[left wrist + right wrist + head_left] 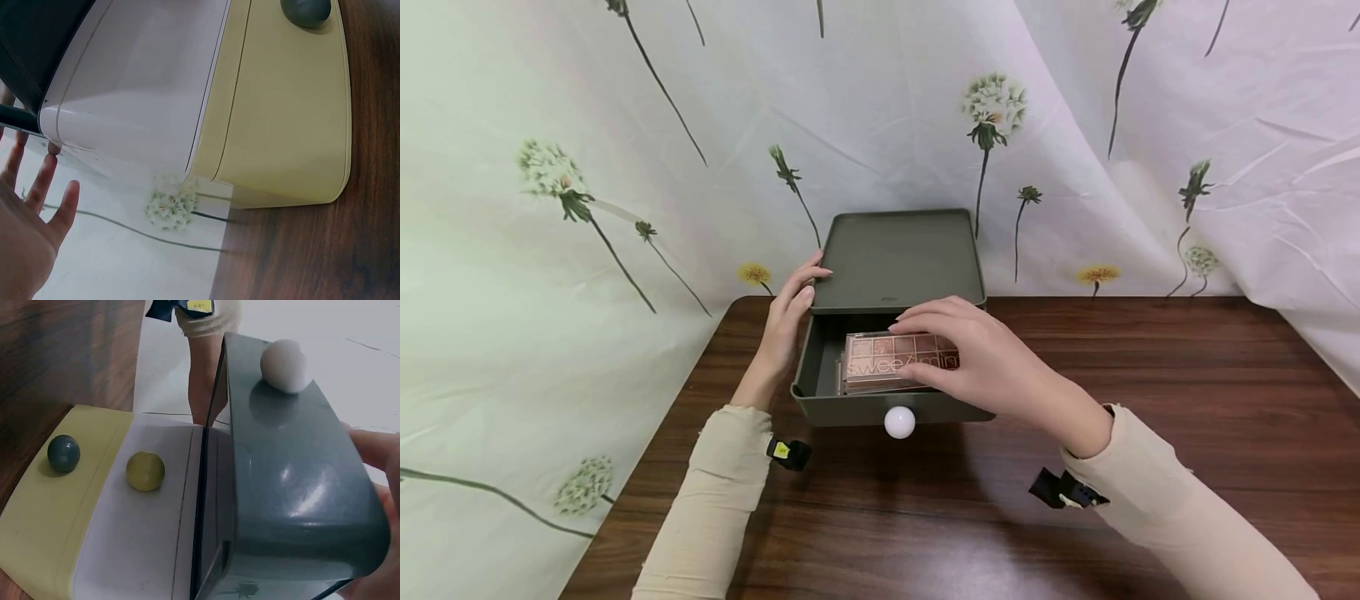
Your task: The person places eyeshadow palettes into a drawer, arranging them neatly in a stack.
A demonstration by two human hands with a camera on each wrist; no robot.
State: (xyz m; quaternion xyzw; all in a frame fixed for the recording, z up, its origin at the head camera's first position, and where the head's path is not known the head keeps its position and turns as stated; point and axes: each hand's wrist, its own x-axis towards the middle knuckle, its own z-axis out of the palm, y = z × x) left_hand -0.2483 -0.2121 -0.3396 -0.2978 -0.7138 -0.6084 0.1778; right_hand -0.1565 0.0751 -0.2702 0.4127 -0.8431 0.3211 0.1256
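My right hand [977, 354] reaches over the pulled-out dark green drawer [827, 412] and pinches an eyeshadow palette [872, 354], fingers at its far edge and thumb at its near edge. The palette has a clear lid with lettering and brown and pink shades. Beneath it, the edge of another flat case [840, 375] shows inside the drawer. My left hand [786, 321] rests against the left side of the box near its dark green top [898, 258], fingers extended. The right wrist view shows the drawer front with a white knob [284, 365]; the palette is hidden there.
Below the green drawer are a white drawer [144, 519] with a yellow knob [145, 471] and a yellow drawer [44, 519] with a dark green knob [64, 454], both pushed in. The unit stands on a dark wood table [1120, 358], before a flower-print cloth [887, 100].
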